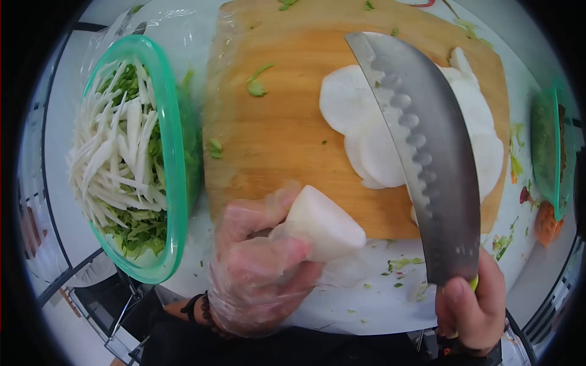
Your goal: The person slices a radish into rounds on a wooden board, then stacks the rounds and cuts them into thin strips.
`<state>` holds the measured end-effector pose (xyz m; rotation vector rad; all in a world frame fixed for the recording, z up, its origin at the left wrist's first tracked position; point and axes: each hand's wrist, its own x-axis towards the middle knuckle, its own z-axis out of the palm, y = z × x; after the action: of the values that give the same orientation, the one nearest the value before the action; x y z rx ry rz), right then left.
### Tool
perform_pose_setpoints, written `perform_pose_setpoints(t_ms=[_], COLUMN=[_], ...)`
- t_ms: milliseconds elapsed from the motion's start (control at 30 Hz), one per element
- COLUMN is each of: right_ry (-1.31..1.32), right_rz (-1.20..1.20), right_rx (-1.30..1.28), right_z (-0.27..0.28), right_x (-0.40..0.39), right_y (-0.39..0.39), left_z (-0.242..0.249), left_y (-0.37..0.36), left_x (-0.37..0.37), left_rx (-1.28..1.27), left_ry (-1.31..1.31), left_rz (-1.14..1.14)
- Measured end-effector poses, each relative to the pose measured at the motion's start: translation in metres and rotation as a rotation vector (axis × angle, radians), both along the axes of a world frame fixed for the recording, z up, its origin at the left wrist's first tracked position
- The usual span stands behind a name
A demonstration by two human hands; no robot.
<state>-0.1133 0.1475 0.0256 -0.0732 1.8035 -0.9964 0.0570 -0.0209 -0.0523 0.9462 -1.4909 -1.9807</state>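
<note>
My left hand (256,268), in a clear plastic glove, grips a peeled white radish chunk (323,222) at the near edge of the wooden cutting board (278,137). The chunk's flat cut end faces the board's left side. In my bare right hand (473,311) is the green handle of a large knife (436,152). Its broad, dimpled blade points away from me over the right half of the board. Round, thin white radish slices (345,100) lie overlapping there, partly hidden behind the blade.
A green-rimmed bowl (176,165) of white radish strips (116,140) and chopped greens (143,235) stands left of the board. Another green container (543,146) is at the far right, near an orange piece (548,224). Leaf scraps (403,264) dot the white table.
</note>
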Motion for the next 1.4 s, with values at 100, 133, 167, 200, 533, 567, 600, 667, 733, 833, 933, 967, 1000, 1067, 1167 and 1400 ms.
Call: perform_pose_setpoints(t_ms=[100, 133, 167, 200, 533, 567, 600, 667, 733, 833, 933, 967, 1000, 1067, 1167, 1400], right_ry=[0.065, 0.089, 0.107, 0.311, 0.794, 0.778, 0.761, 0.808, 0.8, 0.804, 0.804, 0.801, 0.8, 0.799, 0.771, 0.778], right_rz=[0.019, 0.071, 0.122, 0.341, 0.932, 0.916, 0.9, 0.944, 0.947, 0.959, 0.97, 0.973, 0.978, 0.988, 1.001, 0.969], right_rx=[-0.137, -0.155, -0.175, -0.167, -0.287, -0.293, -0.298, -0.276, -0.257, -0.222, -0.192, -0.18, -0.174, -0.163, -0.191, -0.214], right_z=[-0.006, -0.005, -0.003, -0.003, 0.001, 0.0, 0.0, 0.0, -0.001, -0.001, 0.001, 0.002, 0.003, 0.007, 0.009, 0.007], right_x=[-0.001, -0.003, -0.004, -0.007, -0.002, -0.003, -0.004, -0.003, -0.003, 0.002, 0.007, 0.009, 0.011, 0.012, 0.01, 0.01], right_y=[0.004, 0.004, 0.005, 0.004, 0.01, 0.01, 0.011, 0.012, 0.014, 0.017, 0.019, 0.02, 0.022, 0.024, 0.027, 0.026], left_z=[-0.002, -0.003, -0.003, -0.003, -0.011, -0.011, -0.009, -0.006, -0.005, -0.005, -0.006, -0.006, -0.006, -0.005, -0.007, -0.004], left_y=[0.001, 0.001, 0.001, 0.001, -0.011, -0.01, -0.007, -0.004, -0.001, 0.002, 0.002, 0.002, 0.003, 0.002, 0.002, 0.002], left_x=[-0.001, -0.002, -0.002, -0.002, 0.005, 0.003, 0.002, -0.001, -0.003, -0.005, -0.005, -0.005, -0.005, -0.005, -0.004, -0.006], left_rx=[-0.131, -0.123, -0.103, -0.068, 0.363, 0.404, 0.465, 0.554, 0.607, 0.652, 0.675, 0.676, 0.679, 0.678, 0.679, 0.693], left_ry=[-0.054, -0.062, -0.066, -0.068, 0.069, 0.132, 0.188, 0.275, 0.337, 0.383, 0.405, 0.409, 0.411, 0.416, 0.419, 0.434], left_rz=[0.003, 0.007, 0.014, 0.019, -0.16, -0.136, -0.096, -0.057, -0.044, -0.042, -0.046, -0.047, -0.049, -0.054, -0.056, -0.089])
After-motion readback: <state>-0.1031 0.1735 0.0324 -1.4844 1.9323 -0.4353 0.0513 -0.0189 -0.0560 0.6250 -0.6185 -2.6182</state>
